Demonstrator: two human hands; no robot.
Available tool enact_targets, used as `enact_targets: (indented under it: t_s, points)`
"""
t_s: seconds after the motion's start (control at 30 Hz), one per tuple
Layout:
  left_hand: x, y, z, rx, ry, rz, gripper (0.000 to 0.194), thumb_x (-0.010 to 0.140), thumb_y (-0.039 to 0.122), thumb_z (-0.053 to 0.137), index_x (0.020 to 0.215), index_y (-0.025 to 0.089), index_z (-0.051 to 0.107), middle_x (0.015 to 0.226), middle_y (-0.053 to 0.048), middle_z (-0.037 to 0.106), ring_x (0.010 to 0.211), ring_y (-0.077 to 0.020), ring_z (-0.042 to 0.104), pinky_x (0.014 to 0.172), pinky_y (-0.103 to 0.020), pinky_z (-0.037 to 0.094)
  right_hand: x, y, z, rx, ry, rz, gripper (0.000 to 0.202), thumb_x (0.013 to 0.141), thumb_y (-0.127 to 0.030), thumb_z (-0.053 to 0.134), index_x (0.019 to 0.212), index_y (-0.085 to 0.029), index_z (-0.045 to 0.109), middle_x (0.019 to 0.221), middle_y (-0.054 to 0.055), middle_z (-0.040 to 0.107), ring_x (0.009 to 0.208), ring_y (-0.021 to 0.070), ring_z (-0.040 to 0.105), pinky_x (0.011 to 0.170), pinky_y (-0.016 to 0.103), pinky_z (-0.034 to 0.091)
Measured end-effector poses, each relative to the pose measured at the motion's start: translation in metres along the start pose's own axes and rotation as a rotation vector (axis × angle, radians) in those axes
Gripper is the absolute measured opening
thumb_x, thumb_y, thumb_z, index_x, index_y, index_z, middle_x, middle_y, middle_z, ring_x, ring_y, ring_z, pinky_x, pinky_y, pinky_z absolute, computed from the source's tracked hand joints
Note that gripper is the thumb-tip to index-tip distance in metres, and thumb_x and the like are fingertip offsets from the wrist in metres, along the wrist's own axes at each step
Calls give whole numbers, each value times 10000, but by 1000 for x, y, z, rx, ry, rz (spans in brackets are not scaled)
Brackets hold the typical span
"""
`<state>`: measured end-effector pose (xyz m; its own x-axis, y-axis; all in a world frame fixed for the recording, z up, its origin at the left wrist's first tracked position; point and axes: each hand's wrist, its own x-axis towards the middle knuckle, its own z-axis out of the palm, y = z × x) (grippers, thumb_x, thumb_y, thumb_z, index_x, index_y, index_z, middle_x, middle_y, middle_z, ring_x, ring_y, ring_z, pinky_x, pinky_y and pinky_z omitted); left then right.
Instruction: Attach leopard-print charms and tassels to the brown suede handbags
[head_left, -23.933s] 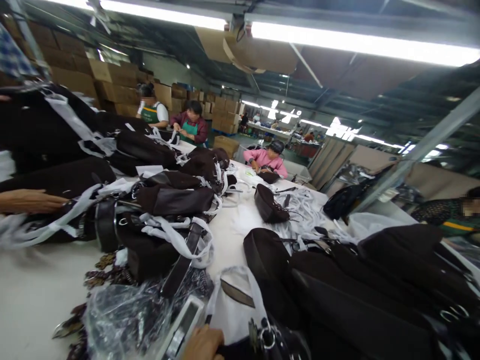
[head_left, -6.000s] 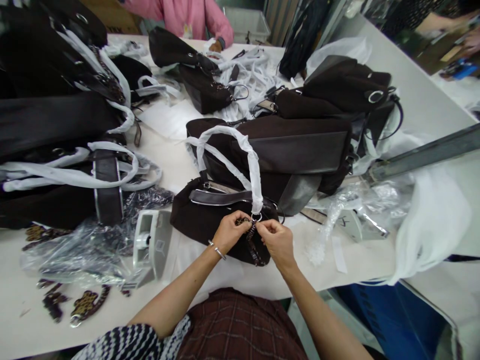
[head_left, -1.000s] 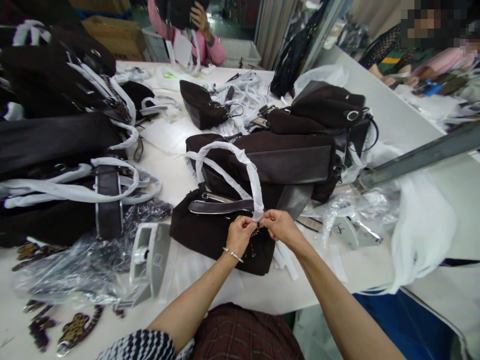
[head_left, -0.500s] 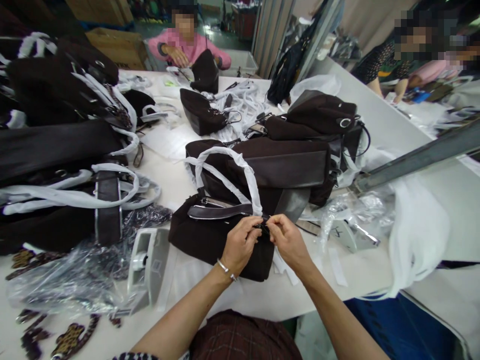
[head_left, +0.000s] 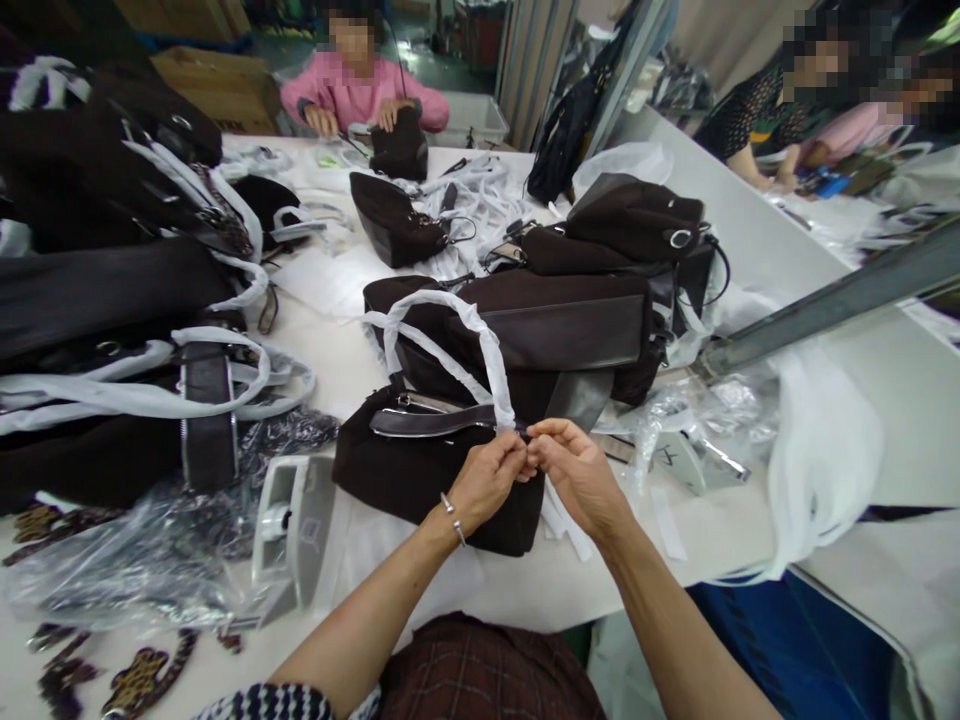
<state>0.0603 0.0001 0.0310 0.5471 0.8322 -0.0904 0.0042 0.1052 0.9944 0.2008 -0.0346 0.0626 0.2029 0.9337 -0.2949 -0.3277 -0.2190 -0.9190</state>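
A dark brown handbag (head_left: 420, 480) lies in front of me, its handles (head_left: 484, 340) wrapped in white paper and arched up. A dark leather strap with a silver zip edge (head_left: 431, 422) crosses its top. My left hand (head_left: 491, 478) and my right hand (head_left: 571, 470) meet over the bag's right end, near the base of a handle. The fingers of both are pinched together and almost touch. What they grip is small and hidden by the fingertips.
More dark bags (head_left: 555, 320) lie just behind, with another pile (head_left: 97, 290) at left. A white tape dispenser (head_left: 289, 530) stands beside clear plastic bags (head_left: 150, 560). A metal post (head_left: 832, 295) slants in at right near white sheets (head_left: 821, 450). Across the table a person in pink (head_left: 360, 90) handles a bag.
My hands have drawn closer together, the right one turning so its fingers meet the left's. The person across has put a hand on top of a bag.
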Motion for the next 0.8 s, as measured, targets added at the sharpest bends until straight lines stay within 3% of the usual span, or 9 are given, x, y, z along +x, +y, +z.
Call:
enact_targets:
  t_s: [0.1,0.17,0.27,0.43,0.63,0.8]
  points:
    - [2,-4,-2,-49,46,-10,199,915,307,499,791,170,573,732,-19,655,640,-119,645,656,-247,541,0,-7,-5,165,17,17,301,716,-353,777,964,-228,660,1105,52,650,1025,200,624,870,358,532]
    - [4,-7,-3,-123,92,-41,213,911,321,506,775,164,552,723,-18,644,613,-113,633,626,-240,530,0,-6,-10,197,78,14,329,697,-327,796,990,-244,672,1169,47,633,1099,214,596,847,350,551]
    - [6,-11,-3,-191,123,-68,212,904,327,518,778,159,547,730,-22,644,621,-116,637,628,-243,529,-1,5,-16,123,190,42,347,643,-270,834,962,-225,702,1093,46,671,913,168,644,648,244,556]
    - [6,-6,-1,-213,136,-90,199,890,326,535,779,162,544,747,-23,648,650,-125,644,659,-260,540,-2,21,-7,46,192,96,296,644,-300,831,882,-151,738,929,90,731,619,117,628,457,202,495]
    - [4,-2,1,-127,167,-58,203,877,333,539,750,175,534,664,29,576,618,-97,566,608,-202,476,1,17,14,161,190,40,262,667,-315,827,831,-142,718,870,79,745,592,125,667,519,220,580]
    - [2,-3,-5,-161,174,-89,229,856,372,571,773,158,578,721,17,584,673,-103,567,634,-204,495,-1,17,14,210,155,10,339,665,-290,842,931,-172,667,775,50,745,647,166,713,621,269,620]
